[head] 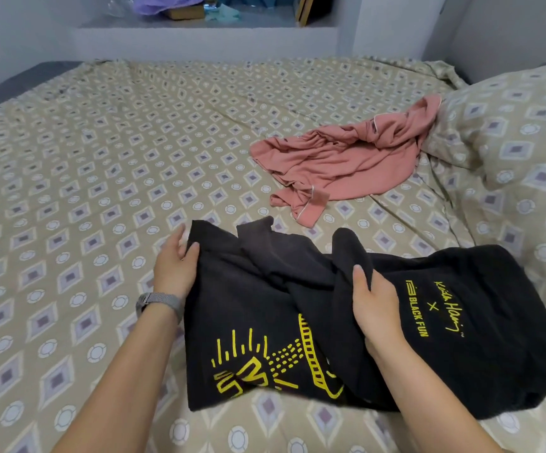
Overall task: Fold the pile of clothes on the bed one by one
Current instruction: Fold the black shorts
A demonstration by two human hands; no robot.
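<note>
Fingers [189, 253] pinch black shirt's [265, 308] edge.

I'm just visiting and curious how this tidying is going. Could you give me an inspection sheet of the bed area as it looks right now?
Surface: bed under a tan diamond-print sheet, wrinkled on the right.
Job's things: black T-shirt with yellow print, rumpled, near edge; pink garment crumpled farther back, unfolded.
Clutter: matching pillow at right, touching the pink garment.
Hands: left hand pinches the T-shirt's left edge; right hand grips a raised fold. Wristband on left wrist.
Cables: nothing seen.
Surroundings: wall ledge holding purple cloth and other blurred items.
</note>
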